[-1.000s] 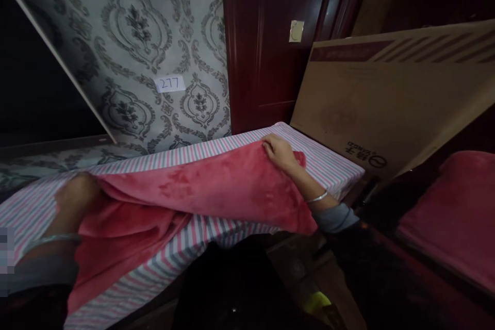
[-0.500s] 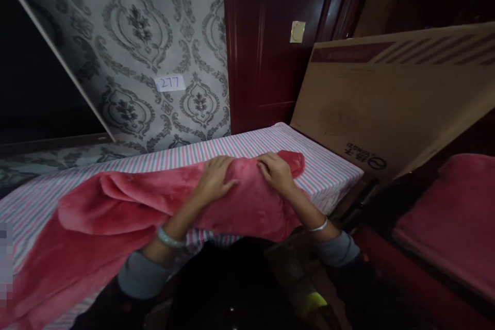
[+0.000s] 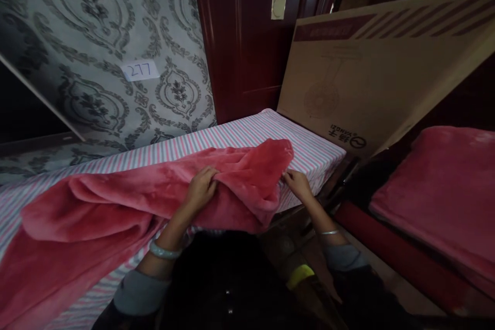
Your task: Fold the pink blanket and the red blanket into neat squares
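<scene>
The blanket (image 3: 154, 191) lay rumpled along the striped sheet (image 3: 301, 149), bunched in folds at the left and with its right end turned over in a loose flap. The left hand (image 3: 201, 185) rested palm down on the middle of it, fingers half curled at a fold; whether they gripped the cloth could not be told. The right hand (image 3: 297, 184) was nearly closed, thumb and fingers pinching the blanket's right edge. Each wrist wore a bangle (image 3: 164, 251).

Beyond the sheet stood the patterned wall (image 3: 104, 36), with a card (image 3: 140, 69) reading 277, and beside it a dark red door (image 3: 243, 46). A big carton (image 3: 371, 77) leaned past the sheet's right end. Farther right lay a pink cover (image 3: 444, 191); below, near the person's body, something yellow (image 3: 300, 275) showed.
</scene>
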Tool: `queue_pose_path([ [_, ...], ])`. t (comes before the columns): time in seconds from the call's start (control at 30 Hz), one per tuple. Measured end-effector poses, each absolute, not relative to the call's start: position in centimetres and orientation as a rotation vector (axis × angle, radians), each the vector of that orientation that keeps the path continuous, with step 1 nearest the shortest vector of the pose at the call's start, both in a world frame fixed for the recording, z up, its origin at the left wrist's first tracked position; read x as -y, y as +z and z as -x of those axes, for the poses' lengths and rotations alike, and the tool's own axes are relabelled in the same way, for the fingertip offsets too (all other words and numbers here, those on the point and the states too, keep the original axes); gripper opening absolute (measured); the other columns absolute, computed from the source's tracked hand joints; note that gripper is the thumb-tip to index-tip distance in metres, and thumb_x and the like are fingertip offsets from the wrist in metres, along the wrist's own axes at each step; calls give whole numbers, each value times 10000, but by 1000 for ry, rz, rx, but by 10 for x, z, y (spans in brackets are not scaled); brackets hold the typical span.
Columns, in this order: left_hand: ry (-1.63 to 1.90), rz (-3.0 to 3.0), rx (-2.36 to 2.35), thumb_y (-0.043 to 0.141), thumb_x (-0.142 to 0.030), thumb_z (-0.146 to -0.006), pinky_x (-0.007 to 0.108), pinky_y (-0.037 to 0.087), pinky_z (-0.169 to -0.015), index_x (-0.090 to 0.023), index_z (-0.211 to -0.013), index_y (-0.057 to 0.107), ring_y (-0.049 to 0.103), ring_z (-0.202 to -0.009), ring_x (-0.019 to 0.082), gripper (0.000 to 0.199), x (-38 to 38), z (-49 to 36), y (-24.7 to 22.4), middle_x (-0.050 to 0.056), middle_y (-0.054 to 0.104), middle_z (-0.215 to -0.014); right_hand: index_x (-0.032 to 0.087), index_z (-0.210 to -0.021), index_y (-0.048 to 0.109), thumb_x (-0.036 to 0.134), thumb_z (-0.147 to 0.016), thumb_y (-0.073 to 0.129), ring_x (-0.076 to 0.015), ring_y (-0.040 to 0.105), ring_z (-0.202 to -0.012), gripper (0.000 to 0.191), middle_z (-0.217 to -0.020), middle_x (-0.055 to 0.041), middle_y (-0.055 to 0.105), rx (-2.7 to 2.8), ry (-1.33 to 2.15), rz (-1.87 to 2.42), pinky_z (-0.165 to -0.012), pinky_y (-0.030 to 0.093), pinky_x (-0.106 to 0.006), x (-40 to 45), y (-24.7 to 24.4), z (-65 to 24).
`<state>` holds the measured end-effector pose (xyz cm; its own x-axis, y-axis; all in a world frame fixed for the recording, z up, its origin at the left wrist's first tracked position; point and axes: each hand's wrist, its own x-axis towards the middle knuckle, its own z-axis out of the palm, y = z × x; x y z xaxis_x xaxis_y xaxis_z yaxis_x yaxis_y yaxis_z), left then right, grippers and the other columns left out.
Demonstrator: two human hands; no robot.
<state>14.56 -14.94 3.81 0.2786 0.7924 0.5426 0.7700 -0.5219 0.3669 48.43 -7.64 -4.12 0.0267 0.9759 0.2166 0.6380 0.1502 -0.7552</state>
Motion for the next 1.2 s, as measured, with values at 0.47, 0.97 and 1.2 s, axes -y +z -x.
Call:
queue_pose_path([
  [0.47, 1217, -2491, -1379, 494, -115, -800, 345, 536, -799, -196, -881, 628, 657, -856, 207, 176, 144, -153, 63, 55, 699, -902, 224, -826, 634, 738, -721, 651, -232, 684, -759, 525, -833, -41, 735, 1144, 1258, 1148, -693, 570, -347, 143, -99, -437],
  [0.97, 1299, -2450, -1437, 492, -145, -798, 339, 532, -832, -196, -877, 637, 658, -875, 207, 174, 137, -147, 72, 51, 711, -913, 251, -860, 770, 632, -656, 863, -273, 755, -887, 443, -865, -31, 789, 688, 1743, 593, -874, 617, -397, 165, -56, -467],
  [1.2, 1232, -2461, -1518, 481, -168, -829, 349, 532, -871, -196, -899, 642, 661, -896, 216, 177, 137, -143, 74, 61, 717, -944, 292, -885, 769, 490, -615, 920, -210, 737, -832, 368, -874, 23, 783, 709, 1366, 631, -807, 610, -320, 152, -25, -486],
])
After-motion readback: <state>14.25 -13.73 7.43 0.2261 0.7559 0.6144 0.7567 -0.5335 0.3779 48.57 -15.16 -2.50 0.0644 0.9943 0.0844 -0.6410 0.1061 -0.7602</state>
